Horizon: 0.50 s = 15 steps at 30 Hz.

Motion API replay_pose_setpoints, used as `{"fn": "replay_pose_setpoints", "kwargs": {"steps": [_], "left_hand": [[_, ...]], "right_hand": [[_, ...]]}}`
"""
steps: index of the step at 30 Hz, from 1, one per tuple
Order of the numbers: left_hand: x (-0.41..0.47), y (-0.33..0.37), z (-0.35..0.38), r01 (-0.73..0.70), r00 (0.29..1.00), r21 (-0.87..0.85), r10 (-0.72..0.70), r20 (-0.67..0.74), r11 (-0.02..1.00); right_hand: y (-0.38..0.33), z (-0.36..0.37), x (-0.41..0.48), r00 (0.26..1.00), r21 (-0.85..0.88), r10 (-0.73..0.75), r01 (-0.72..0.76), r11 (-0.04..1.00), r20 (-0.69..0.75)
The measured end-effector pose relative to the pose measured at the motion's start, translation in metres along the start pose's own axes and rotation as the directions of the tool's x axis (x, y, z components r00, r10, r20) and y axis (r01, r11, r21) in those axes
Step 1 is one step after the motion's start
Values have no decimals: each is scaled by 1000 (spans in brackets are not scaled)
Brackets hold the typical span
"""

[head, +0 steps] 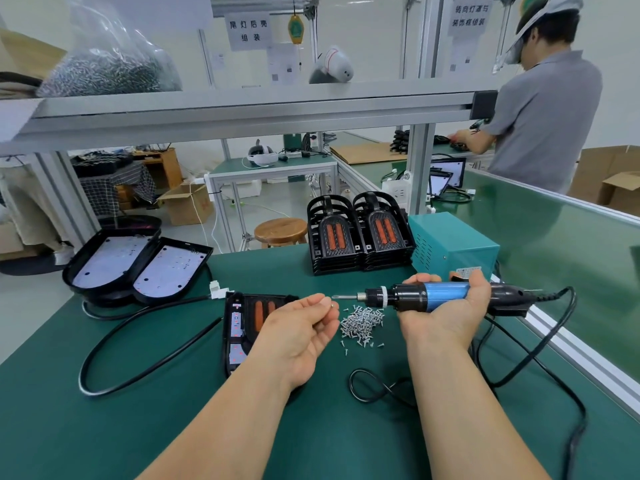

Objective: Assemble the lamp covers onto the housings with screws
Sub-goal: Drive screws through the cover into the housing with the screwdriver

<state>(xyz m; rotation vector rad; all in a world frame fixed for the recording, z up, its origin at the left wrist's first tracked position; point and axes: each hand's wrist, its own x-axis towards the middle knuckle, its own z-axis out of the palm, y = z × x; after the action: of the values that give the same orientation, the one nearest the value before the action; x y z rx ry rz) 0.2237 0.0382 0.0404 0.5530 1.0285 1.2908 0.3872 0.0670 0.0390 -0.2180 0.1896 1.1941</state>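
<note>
- The left hand (304,327) is palm up above the green table (104,427), fingers curled; its thumb and fingertip pinch one small screw (331,305), just beside the tip of the driver bit
- The right hand (446,313) is wrapped round the blue body of the screwdriver (426,296), held level with the bit pointing left; its black cable (540,348) loops over the table to the right
- A loose pile of screws (362,322) lies on the table between the two hands
- A black lamp (242,320) with orange strips lies flat, partly hidden under the left hand
- Two stacks of lamp covers (360,233) stand at the far edge, beside a teal box (453,244)
- Two open housings (138,261) with white insides lie at the far left; a black cord (138,372) runs from them
- Another person (547,109) in grey works at a bench at the far right
</note>
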Motion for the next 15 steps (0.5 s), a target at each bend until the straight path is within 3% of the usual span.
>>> {"fn": "replay_pose_setpoints", "kwargs": {"steps": [15], "left_hand": [[4, 3, 1, -85, 996, 81, 88, -32, 993]], "right_hand": [[2, 2, 2, 1000, -55, -2, 2, 999, -2]]}}
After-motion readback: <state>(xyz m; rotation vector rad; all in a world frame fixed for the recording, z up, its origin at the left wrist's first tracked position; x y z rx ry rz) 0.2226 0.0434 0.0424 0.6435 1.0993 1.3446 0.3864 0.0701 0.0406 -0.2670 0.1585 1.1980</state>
